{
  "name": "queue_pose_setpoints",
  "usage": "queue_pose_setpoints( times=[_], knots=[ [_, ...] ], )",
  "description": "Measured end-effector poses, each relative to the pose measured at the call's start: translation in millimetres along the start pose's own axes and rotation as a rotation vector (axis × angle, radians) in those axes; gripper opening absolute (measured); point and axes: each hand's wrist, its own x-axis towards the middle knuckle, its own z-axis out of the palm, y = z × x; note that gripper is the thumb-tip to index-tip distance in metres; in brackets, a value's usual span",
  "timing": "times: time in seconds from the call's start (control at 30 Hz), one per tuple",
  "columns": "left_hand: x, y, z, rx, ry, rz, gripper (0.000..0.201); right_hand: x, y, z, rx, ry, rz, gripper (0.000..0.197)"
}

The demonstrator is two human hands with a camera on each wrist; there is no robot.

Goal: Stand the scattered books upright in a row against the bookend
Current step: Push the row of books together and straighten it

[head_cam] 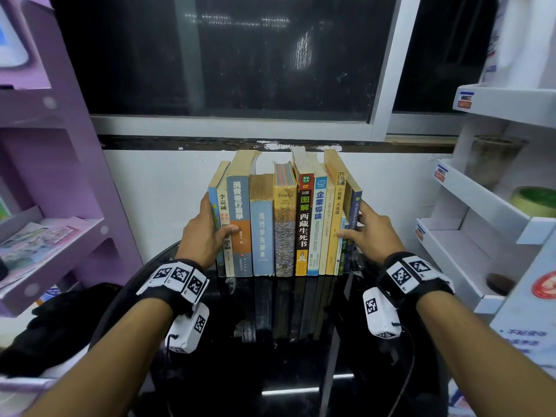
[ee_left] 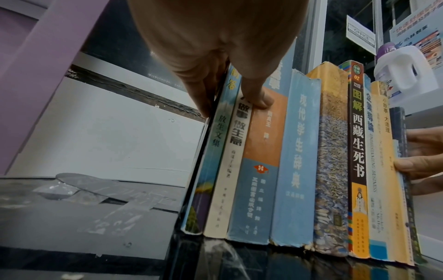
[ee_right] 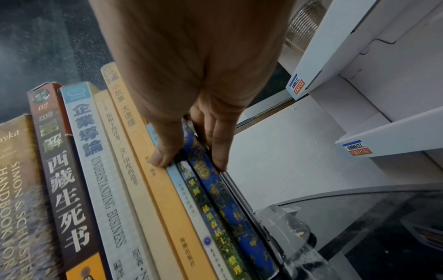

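A row of books (head_cam: 282, 224) stands upright, spines toward me, on a black glass table (head_cam: 270, 356) against the white wall. My left hand (head_cam: 204, 236) is at the row's left end. Its fingers (ee_left: 203, 89) lie straight along the side of the leftmost book (ee_left: 215, 144) and its thumb rests on the spines. My right hand (head_cam: 368, 233) is at the right end, with its thumb on the spines and straight fingers (ee_right: 220, 147) against the outer side, beside the blue patterned book (ee_right: 223, 191). A thin grey bookend (ee_right: 239, 195) stands right against that book.
A purple shelf unit (head_cam: 45, 176) stands close on the left, and a white tiered rack (head_cam: 481, 221) close on the right. A dark window (head_cam: 225, 55) rises behind the wall ledge. A black bundle (head_cam: 60, 320) lies at lower left. The bookend's clear plastic base (ee_right: 282, 225) sticks out on the glass.
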Motion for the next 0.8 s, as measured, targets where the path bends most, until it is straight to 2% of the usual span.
queue_pose_setpoints(
  times=[0.47, 0.6, 0.7, 0.8],
  knots=[
    [0.3, -0.5, -1.9, 0.034, -0.003, 0.0, 0.07, -1.6, 3.2, 0.6, 0.037, 0.035, -0.018, 0.061],
    [-0.2, 3.5, -8.7, 0.059, -0.047, -0.01, 0.07, -4.8, 3.1, 0.4, 0.032, 0.02, 0.0, 0.058],
    [-2.5, 7.2, -16.6, 0.049, -0.098, -0.008, 0.068, -10.4, 2.5, -2.2, -0.002, 0.005, 0.01, 0.048],
    [-4.1, 9.5, -29.7, 0.02, -0.154, 0.018, 0.065, -18.8, 1.2, -5.9, -0.067, 0.097, -0.007, 0.045]
  ],
)
